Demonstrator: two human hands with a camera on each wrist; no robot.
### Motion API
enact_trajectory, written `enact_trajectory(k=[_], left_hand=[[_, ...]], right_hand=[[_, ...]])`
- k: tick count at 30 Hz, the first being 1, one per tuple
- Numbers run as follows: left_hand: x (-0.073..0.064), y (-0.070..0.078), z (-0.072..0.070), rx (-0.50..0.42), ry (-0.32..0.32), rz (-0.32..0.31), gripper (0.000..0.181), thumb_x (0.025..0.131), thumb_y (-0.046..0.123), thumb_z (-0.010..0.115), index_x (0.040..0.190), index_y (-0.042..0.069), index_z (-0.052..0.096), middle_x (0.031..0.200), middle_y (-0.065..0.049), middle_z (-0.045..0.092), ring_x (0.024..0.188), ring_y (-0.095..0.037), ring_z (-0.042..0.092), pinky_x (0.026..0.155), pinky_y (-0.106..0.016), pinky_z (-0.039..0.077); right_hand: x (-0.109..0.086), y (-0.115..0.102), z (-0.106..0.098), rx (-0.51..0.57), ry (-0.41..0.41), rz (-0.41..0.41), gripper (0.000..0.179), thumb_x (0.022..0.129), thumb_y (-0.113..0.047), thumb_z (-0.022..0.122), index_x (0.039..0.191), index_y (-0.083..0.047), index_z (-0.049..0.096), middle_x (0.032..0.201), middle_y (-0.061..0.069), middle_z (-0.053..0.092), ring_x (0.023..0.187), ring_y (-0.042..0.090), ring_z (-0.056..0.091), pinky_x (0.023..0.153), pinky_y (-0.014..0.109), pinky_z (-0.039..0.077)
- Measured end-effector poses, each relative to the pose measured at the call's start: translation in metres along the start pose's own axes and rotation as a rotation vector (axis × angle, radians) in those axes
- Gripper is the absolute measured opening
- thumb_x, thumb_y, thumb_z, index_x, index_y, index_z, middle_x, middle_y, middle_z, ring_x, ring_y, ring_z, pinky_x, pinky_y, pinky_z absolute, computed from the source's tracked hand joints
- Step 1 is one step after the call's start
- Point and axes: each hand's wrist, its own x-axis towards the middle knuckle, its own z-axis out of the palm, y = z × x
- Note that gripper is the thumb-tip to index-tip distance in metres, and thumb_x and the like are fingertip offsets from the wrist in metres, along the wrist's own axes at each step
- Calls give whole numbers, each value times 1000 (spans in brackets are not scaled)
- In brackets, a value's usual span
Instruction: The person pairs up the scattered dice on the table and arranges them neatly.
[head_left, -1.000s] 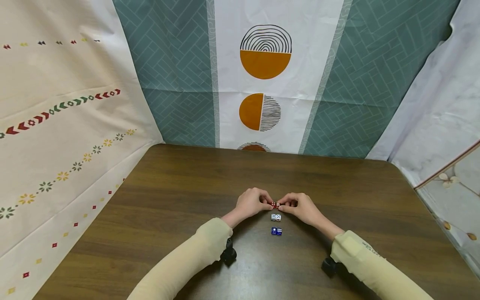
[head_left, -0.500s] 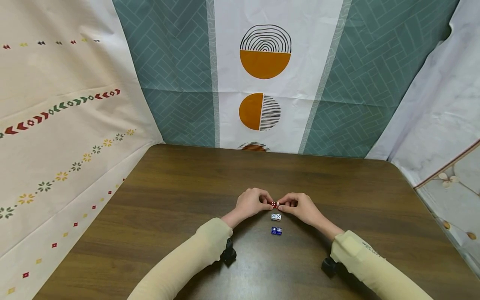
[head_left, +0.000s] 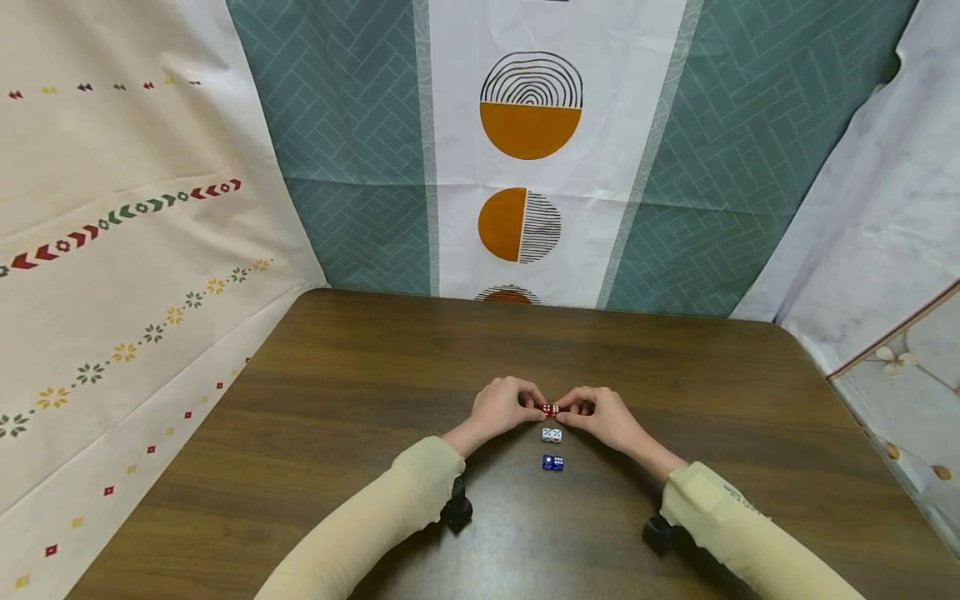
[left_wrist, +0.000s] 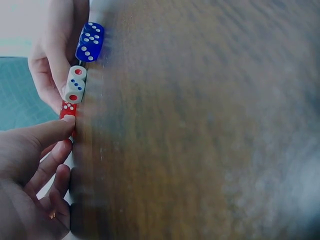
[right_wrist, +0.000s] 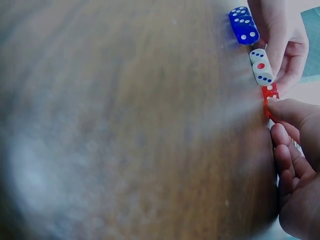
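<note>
Two red dice (head_left: 551,410) with white pips sit side by side between my hands on the wooden table. From the left, my left hand (head_left: 504,405) pinches the red pair between thumb and fingers. My right hand (head_left: 606,417) does the same from the right side. Closer to me lies a pair of white dice (head_left: 552,435), and closer still a pair of blue dice (head_left: 552,462), so the three pairs line up front to back. In the left wrist view, the left thumb covers part of the red die (left_wrist: 68,107); the right thumb partly hides the red die (right_wrist: 270,92) in the right wrist view.
The brown wooden table (head_left: 360,367) runs back to a teal and white patterned curtain (head_left: 360,150). A cream patterned cloth (head_left: 127,250) hangs along the left, and a pale marbled cloth (head_left: 885,225) along the right. Both forearms wear cream sleeves with black wrist cameras (head_left: 456,506).
</note>
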Motion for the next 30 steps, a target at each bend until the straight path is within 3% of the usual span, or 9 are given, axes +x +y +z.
enact_trajectory(k=[18,23,30], left_hand=[[2,0,4,-8,12,17,11,83,30,80,92,25,76,68,11,60,56,-4,44,50,-22,31],[2,0,3,-25,-15,11,14,83,31,80,95,24,76,69,9,61,57,-5,44,50,-22,31],[1,-12,-14,-81,-112,109,28,86,18,77,112,9,72,80,1,67,66,-4,52,64,-20,43]], right_hand=[[1,2,-3,-23,-1,-5,13,87,-20,76,100,-20,74,74,-4,61,64,8,50,58,22,41],[1,3,-3,-27,-18,-7,14,87,-21,76,101,-21,74,74,-4,60,64,8,50,59,21,42],[-3,0,-9,-82,-51,-59,25,89,-19,74,114,-16,71,78,-5,61,68,5,52,63,22,44]])
